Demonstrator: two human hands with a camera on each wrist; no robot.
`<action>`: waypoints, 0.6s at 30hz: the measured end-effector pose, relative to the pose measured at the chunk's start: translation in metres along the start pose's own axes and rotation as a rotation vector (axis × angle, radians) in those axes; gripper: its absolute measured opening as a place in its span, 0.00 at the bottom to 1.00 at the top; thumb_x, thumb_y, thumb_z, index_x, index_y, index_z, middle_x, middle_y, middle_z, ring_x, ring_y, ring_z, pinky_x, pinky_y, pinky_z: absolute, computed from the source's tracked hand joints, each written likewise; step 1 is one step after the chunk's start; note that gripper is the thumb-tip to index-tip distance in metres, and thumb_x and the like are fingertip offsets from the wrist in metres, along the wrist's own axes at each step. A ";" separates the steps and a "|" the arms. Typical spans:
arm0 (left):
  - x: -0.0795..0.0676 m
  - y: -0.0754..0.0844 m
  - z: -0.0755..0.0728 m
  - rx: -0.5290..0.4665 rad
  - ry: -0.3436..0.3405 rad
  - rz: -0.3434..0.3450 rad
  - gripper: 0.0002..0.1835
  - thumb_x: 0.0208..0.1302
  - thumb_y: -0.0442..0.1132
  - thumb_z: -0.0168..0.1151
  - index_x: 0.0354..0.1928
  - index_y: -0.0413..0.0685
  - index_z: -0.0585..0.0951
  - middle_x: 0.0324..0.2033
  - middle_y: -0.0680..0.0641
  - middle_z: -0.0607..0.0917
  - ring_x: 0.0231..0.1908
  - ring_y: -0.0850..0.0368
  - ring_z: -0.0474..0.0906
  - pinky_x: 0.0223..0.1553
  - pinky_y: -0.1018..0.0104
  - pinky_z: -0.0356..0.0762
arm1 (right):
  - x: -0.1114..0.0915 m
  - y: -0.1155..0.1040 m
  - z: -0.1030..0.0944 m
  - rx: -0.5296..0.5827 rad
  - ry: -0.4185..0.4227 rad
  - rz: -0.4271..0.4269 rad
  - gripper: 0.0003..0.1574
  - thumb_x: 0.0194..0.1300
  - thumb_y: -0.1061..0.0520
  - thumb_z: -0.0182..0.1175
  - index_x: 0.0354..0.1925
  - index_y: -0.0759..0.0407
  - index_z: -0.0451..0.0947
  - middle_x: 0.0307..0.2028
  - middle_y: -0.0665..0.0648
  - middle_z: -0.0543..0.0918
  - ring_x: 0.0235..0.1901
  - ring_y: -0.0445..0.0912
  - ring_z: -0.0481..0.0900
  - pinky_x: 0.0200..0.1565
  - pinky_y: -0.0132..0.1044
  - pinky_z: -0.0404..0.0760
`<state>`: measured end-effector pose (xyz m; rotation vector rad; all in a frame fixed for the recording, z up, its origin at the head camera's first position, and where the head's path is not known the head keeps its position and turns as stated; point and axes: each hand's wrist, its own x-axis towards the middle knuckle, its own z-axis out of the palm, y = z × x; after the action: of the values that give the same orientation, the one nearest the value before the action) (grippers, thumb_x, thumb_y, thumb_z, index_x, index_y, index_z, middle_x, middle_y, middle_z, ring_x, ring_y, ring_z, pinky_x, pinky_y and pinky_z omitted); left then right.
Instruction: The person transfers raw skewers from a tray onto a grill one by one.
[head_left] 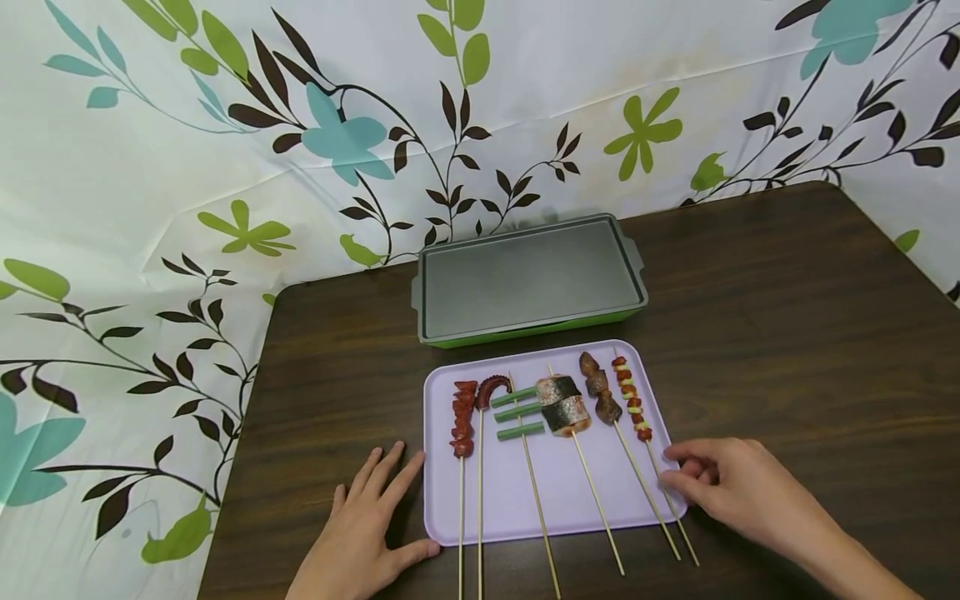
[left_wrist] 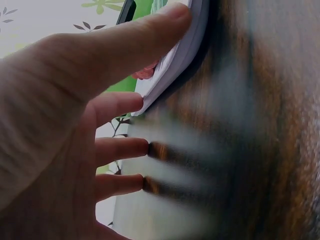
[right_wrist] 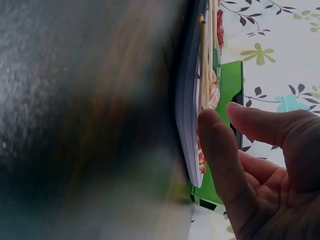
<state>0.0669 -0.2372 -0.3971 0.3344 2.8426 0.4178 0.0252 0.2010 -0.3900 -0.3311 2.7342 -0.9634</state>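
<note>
A lilac tray (head_left: 540, 492) carries several food skewers with their sticks pointing toward me. My left hand (head_left: 363, 521), fingers spread, lies at the tray's left side; its thumb (left_wrist: 175, 10) meets the tray's rim. Across from it, my right hand (head_left: 738, 479) is at the right rim, fingers loosely bent, thumb and index finger (right_wrist: 210, 120) apart beside the outermost skewer. That skewer (head_left: 632, 398) bears small red and yellow-green pieces. Next to it are a brown meat skewer (head_left: 600, 387), a fish skewer (head_left: 562, 404), a green-stalk skewer (head_left: 519, 412), a tentacle skewer (head_left: 491, 387) and a red skewer (head_left: 462, 421).
Behind the tray stands a grey rectangular griddle plate (head_left: 532, 279) on a green base (head_left: 536, 331). Dark wood table (head_left: 750, 333) surrounds both. A leaf-patterned white cloth (head_left: 525, 100) hangs behind. Several stick ends overhang the tray's front rim.
</note>
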 end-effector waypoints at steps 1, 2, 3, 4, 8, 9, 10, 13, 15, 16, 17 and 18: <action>0.000 0.000 0.000 0.002 -0.004 -0.002 0.54 0.46 0.77 0.62 0.75 0.67 0.59 0.74 0.47 0.59 0.72 0.37 0.51 0.48 0.18 0.59 | 0.001 -0.001 0.001 -0.001 -0.010 0.002 0.17 0.56 0.47 0.72 0.39 0.57 0.87 0.20 0.36 0.73 0.20 0.31 0.68 0.23 0.29 0.69; 0.000 0.000 0.000 0.002 -0.010 -0.007 0.54 0.46 0.77 0.62 0.75 0.67 0.59 0.74 0.47 0.59 0.72 0.37 0.51 0.48 0.18 0.59 | 0.001 -0.001 0.001 -0.004 -0.018 0.003 0.17 0.56 0.46 0.72 0.39 0.56 0.87 0.20 0.36 0.73 0.19 0.31 0.67 0.24 0.29 0.69; 0.000 0.000 0.000 0.001 -0.014 -0.010 0.54 0.46 0.77 0.63 0.75 0.67 0.59 0.74 0.47 0.58 0.72 0.37 0.51 0.48 0.18 0.59 | 0.002 -0.002 0.002 -0.007 -0.026 0.003 0.17 0.56 0.46 0.72 0.38 0.56 0.87 0.19 0.35 0.73 0.19 0.31 0.68 0.24 0.29 0.69; 0.000 0.000 0.000 0.002 -0.015 -0.012 0.55 0.45 0.76 0.64 0.75 0.67 0.60 0.74 0.47 0.58 0.72 0.36 0.51 0.48 0.18 0.59 | 0.003 -0.002 0.002 -0.005 -0.038 0.004 0.17 0.56 0.46 0.72 0.38 0.56 0.87 0.18 0.35 0.73 0.18 0.30 0.68 0.24 0.30 0.70; 0.001 0.000 0.002 -0.007 -0.015 -0.025 0.55 0.44 0.75 0.66 0.75 0.67 0.59 0.74 0.46 0.58 0.72 0.36 0.50 0.48 0.17 0.57 | 0.005 -0.003 0.003 -0.007 -0.078 0.012 0.16 0.58 0.45 0.70 0.37 0.56 0.87 0.14 0.33 0.72 0.16 0.30 0.70 0.26 0.30 0.72; 0.001 0.000 0.002 -0.008 -0.012 -0.027 0.56 0.44 0.74 0.66 0.75 0.67 0.59 0.74 0.46 0.58 0.72 0.36 0.50 0.48 0.17 0.57 | 0.006 -0.004 0.004 -0.009 -0.082 0.014 0.15 0.58 0.46 0.70 0.36 0.56 0.87 0.13 0.33 0.72 0.15 0.31 0.70 0.26 0.30 0.72; 0.001 0.000 0.003 -0.010 -0.009 -0.029 0.56 0.44 0.74 0.67 0.76 0.67 0.59 0.74 0.46 0.58 0.72 0.37 0.50 0.48 0.17 0.57 | 0.006 -0.004 0.004 -0.013 -0.084 0.015 0.15 0.58 0.46 0.70 0.35 0.55 0.86 0.12 0.32 0.71 0.15 0.31 0.70 0.27 0.31 0.73; 0.001 0.000 0.004 -0.016 -0.013 -0.033 0.56 0.43 0.75 0.66 0.76 0.69 0.58 0.74 0.46 0.58 0.72 0.37 0.49 0.48 0.16 0.55 | 0.008 -0.006 0.004 -0.044 -0.070 0.013 0.11 0.58 0.47 0.70 0.33 0.53 0.86 0.09 0.30 0.69 0.14 0.31 0.69 0.28 0.31 0.74; 0.002 0.001 0.005 -0.015 -0.017 -0.035 0.56 0.43 0.76 0.65 0.76 0.70 0.57 0.74 0.46 0.58 0.72 0.36 0.49 0.48 0.16 0.55 | 0.010 -0.007 0.004 -0.059 -0.070 0.018 0.10 0.58 0.48 0.70 0.32 0.53 0.86 0.09 0.30 0.68 0.14 0.31 0.68 0.27 0.31 0.74; 0.002 0.001 0.005 -0.016 -0.017 -0.033 0.56 0.43 0.76 0.65 0.76 0.70 0.57 0.74 0.45 0.58 0.72 0.36 0.49 0.48 0.16 0.55 | 0.010 -0.007 0.005 -0.062 -0.072 0.019 0.10 0.58 0.48 0.71 0.32 0.53 0.86 0.09 0.31 0.68 0.14 0.31 0.68 0.27 0.32 0.73; 0.002 0.000 0.005 -0.017 -0.016 -0.030 0.57 0.43 0.76 0.65 0.76 0.70 0.56 0.74 0.45 0.58 0.72 0.36 0.49 0.48 0.16 0.55 | 0.011 -0.007 0.005 -0.063 -0.074 0.021 0.10 0.57 0.48 0.71 0.32 0.53 0.86 0.09 0.31 0.68 0.14 0.31 0.68 0.26 0.32 0.73; 0.002 0.000 0.005 -0.017 -0.013 -0.026 0.56 0.44 0.77 0.64 0.76 0.70 0.56 0.74 0.45 0.58 0.72 0.35 0.49 0.48 0.16 0.55 | 0.011 -0.007 0.006 -0.064 -0.076 0.026 0.10 0.57 0.49 0.71 0.31 0.54 0.86 0.09 0.32 0.69 0.14 0.31 0.68 0.25 0.32 0.72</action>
<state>0.0663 -0.2352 -0.4021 0.2950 2.8260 0.4331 0.0175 0.1892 -0.3911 -0.3349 2.6976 -0.8410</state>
